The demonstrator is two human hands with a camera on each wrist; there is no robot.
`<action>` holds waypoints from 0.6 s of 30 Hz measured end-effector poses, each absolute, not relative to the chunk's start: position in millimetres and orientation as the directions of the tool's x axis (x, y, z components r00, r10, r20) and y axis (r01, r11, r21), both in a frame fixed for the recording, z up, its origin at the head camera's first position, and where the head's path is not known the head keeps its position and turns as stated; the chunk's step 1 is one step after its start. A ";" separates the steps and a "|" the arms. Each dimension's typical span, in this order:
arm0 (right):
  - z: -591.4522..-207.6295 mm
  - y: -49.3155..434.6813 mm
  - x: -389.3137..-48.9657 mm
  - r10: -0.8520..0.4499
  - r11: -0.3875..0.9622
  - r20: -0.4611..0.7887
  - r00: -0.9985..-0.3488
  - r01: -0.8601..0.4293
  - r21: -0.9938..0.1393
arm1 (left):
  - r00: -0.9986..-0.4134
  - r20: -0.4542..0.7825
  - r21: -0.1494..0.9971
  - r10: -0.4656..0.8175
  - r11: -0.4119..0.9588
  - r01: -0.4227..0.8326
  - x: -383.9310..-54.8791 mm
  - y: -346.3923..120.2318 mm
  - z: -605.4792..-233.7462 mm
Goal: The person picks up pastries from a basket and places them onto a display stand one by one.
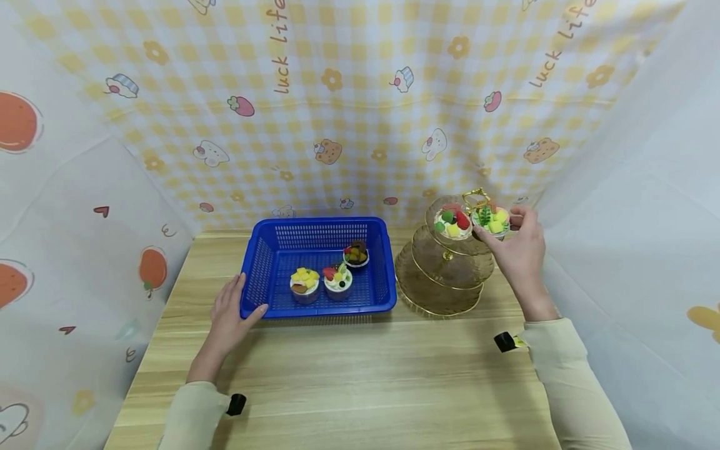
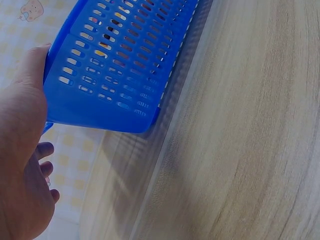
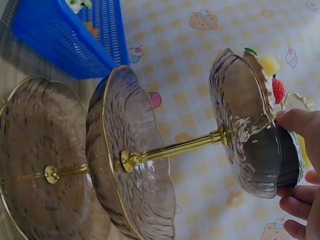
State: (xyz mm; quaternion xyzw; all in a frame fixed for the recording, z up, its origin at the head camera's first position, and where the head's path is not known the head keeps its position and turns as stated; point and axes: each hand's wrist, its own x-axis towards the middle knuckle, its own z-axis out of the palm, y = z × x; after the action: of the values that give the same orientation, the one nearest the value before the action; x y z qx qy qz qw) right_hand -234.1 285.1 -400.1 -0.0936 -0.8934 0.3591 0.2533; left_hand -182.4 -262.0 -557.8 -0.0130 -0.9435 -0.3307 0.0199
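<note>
My right hand [image 1: 520,247] pinches a toy dessert cup [image 1: 492,220] with yellow cubes and a green leaf, over the right side of the top tier. Its dark ridged cup [image 3: 289,157] overlaps the clear top plate in the right wrist view. Beside it sits another fruit dessert cup [image 1: 452,222] with a red strawberry. Gold rods join the three-tier stand [image 3: 175,149]. My left hand [image 1: 229,315] holds the near left corner of a blue basket [image 1: 320,312], thumb at the front rim and fingers along the left side.
Inside the basket are a yellow-cube dessert cup [image 1: 305,285], a strawberry-topped cup [image 1: 338,282] and a dark-filled cup [image 1: 356,255]. The wooden table [image 1: 360,381] extends in front. A yellow checked cloth [image 1: 360,125] hangs close behind the basket and stand.
</note>
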 end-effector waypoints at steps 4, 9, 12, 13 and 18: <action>-403.4 286.4 -234.6 0.341 0.739 0.397 -0.852 -0.018 -0.674 | -0.999 0.053 0.620 0.012 0.783 0.042 -182.4 -262.3 -558.3; -404.3 287.7 -234.6 0.315 0.754 0.396 -0.863 -0.026 -0.656 | -0.999 0.048 0.622 0.012 0.782 0.039 -182.6 -261.8 -557.4; -402.8 288.8 -234.0 0.304 0.756 0.374 -0.876 -0.017 -0.655 | -0.999 0.048 0.624 0.012 0.781 0.039 -182.6 -261.5 -556.6; -402.3 289.3 -233.8 0.301 0.755 0.364 -0.881 -0.013 -0.655 | -0.999 0.046 0.624 0.012 0.780 0.038 -182.6 -261.4 -556.5; -397.0 291.9 -228.8 0.285 0.764 0.331 -0.900 0.004 -0.645 | -0.999 0.046 0.624 0.010 0.781 0.037 -182.7 -261.5 -557.1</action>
State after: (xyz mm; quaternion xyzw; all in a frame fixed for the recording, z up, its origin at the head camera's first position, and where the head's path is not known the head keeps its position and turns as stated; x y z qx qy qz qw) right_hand -228.8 291.9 -397.0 -0.0789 -0.9154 0.3343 0.2097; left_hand -182.7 -261.5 -557.1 -0.0123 -0.9434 -0.3307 0.0202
